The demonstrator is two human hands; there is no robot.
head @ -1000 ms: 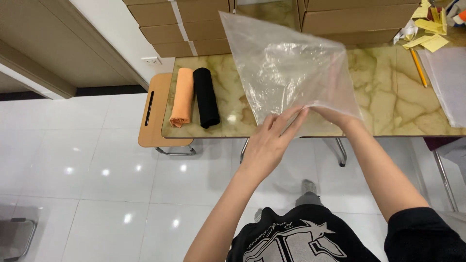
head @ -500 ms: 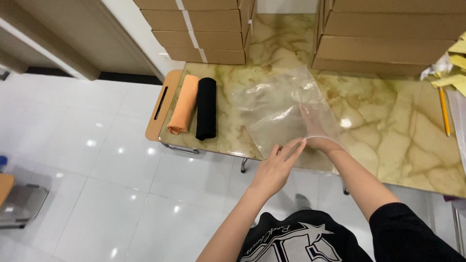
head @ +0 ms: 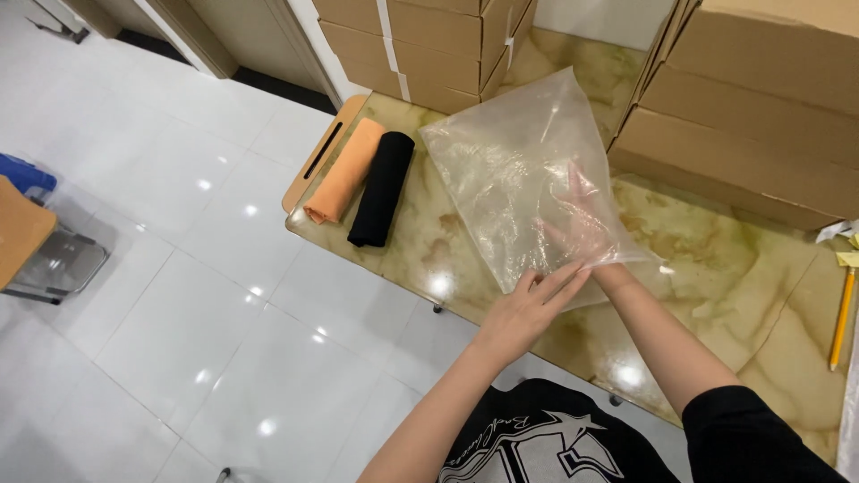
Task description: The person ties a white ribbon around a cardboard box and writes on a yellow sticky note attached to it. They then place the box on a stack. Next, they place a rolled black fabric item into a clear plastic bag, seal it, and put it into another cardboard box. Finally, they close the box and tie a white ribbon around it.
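Presently the clear plastic bag (head: 523,192) is held above the marble-patterned tabletop (head: 716,259), its mouth toward the person and its closed end tilted up and away toward the stacked cardboard boxes (head: 761,98). The right hand (head: 582,219) is inside the bag, fingers spread, visible through the film. Its grip is released: it presses the film outward and clasps nothing. The left hand (head: 528,309) is at the mouth, fingers pinching the near lip of the bag; its grip is closed on that edge.

Assessment of the step in hand: the bag is being opened out. To do it well, the left hand should keep the lip pinched and low while the spread right hand pushes toward the far corners, so the two film layers part fully. The film is thin and creased; a fingertip driven hard into a seam could, in my judgement, tear it. Broad, flat pressure is the safer course.

Adjacent items: a rolled orange cloth (head: 344,170) and a rolled black cloth (head: 382,188) lie side by side, touching, at the left end of the tabletop, well apart from the bag. A wooden tray (head: 313,152) projects beyond that end. A yellow pencil (head: 841,317) lies at the right edge.
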